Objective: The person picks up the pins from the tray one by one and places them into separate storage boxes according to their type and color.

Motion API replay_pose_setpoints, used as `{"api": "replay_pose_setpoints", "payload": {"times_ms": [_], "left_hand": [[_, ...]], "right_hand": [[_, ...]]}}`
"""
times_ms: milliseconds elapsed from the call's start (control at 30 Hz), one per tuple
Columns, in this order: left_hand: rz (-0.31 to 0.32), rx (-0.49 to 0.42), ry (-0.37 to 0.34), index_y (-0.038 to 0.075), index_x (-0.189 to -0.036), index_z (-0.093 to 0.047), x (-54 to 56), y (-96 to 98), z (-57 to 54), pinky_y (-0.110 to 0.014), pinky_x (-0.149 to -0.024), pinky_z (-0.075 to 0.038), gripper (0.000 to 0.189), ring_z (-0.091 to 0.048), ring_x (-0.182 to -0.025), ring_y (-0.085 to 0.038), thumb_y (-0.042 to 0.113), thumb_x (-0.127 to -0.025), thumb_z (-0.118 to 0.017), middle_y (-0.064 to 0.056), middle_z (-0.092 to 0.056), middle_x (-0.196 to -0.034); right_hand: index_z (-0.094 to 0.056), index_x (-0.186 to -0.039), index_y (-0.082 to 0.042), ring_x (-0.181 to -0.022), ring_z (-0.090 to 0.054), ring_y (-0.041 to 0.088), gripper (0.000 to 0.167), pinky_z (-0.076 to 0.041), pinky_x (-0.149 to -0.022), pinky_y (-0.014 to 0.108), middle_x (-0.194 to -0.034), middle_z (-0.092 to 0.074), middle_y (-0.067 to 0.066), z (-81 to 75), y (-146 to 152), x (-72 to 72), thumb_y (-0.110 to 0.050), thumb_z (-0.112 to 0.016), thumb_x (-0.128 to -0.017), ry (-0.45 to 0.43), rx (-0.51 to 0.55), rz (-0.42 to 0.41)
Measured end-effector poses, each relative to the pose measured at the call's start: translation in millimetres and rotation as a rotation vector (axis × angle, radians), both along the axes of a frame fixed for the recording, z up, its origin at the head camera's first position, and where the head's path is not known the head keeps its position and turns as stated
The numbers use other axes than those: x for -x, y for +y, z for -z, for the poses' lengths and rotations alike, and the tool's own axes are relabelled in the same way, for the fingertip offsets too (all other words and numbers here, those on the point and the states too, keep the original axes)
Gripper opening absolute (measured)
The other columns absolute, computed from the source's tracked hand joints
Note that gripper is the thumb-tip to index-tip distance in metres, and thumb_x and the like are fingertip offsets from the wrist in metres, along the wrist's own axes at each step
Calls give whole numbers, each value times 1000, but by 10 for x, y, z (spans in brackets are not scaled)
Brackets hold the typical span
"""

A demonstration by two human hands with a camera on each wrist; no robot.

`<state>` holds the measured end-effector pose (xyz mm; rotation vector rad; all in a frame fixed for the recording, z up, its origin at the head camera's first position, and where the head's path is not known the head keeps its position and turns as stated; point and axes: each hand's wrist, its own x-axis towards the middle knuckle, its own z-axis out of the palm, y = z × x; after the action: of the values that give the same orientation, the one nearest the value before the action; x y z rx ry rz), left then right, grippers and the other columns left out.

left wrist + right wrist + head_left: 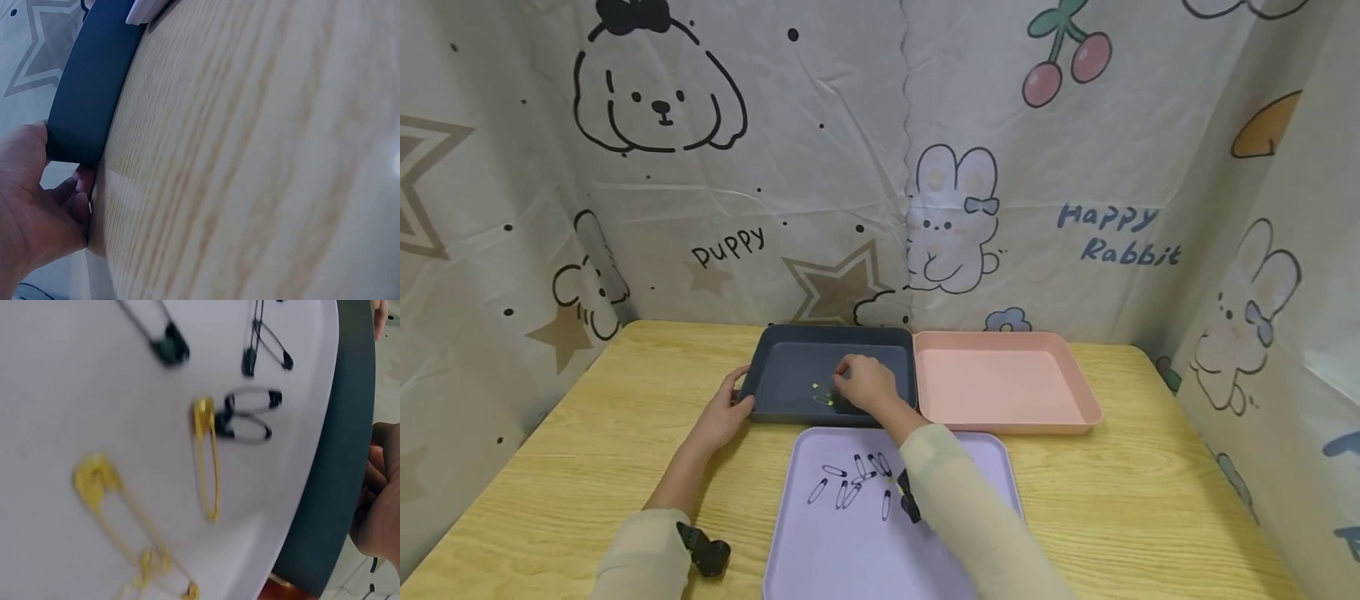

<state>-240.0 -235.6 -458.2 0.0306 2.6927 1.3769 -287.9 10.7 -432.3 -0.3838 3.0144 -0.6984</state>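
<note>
My left hand (pixel 722 414) grips the left front corner of the dark blue tray (pixel 835 335). In the left wrist view, thumb and curled fingers (pixel 81 181) stand around the dark wall (pixel 87 87). My right hand (pixel 868 385) is over that tray with fingers bent; I cannot tell whether they pinch anything. Yellow-green safety pins (pixel 823 400) lie in the tray just left of it. On the lilac tray (pixel 850 558) are several black safety pins (pixel 817 491), and the right wrist view shows yellow safety pins (pixel 205 453) beside black ones (pixel 170 347).
A pink tray (pixel 1007 383) stands right of the dark one, side by side. The lilac tray lies in front, near both. All rest on a wood-grain table (pixel 1150 500), with a printed cloth (pixel 820 192) behind and at the sides. Small black cameras (pixel 706 552) sit on both wrists.
</note>
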Motion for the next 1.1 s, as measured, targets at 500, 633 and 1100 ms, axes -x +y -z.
{"api": "replay_pose_setpoints", "payload": {"times_ms": [500,633,1100], "left_hand": [[-5,8,-8,13,-151,-11,4,-15,11,-39,-85,-40,60,-43,-120,-38,20,-98,-40,-30,-42,-134],[1,10,-4,13,-151,-11,7,-11,24,-38,-85,-40,60,-44,-120,-38,21,-98,-40,-30,-43,-133],[1,3,-8,12,-150,-12,-26,9,-18,-35,-82,-40,60,-45,-116,-36,20,-98,-40,-29,-45,-130]], "right_hand": [[-68,-99,-20,-61,-53,9,20,-40,-55,26,-77,-65,-5,-210,367,-26,-34,-60,-89,1,78,-78],[-69,-98,-20,-60,-52,10,18,-39,-54,26,-77,-63,-5,-249,458,-70,-33,-61,-88,18,77,-79],[-69,-92,-18,-63,-49,10,16,-37,-55,25,-74,-58,-4,-339,730,-231,-31,-63,-86,41,92,-67]]}}
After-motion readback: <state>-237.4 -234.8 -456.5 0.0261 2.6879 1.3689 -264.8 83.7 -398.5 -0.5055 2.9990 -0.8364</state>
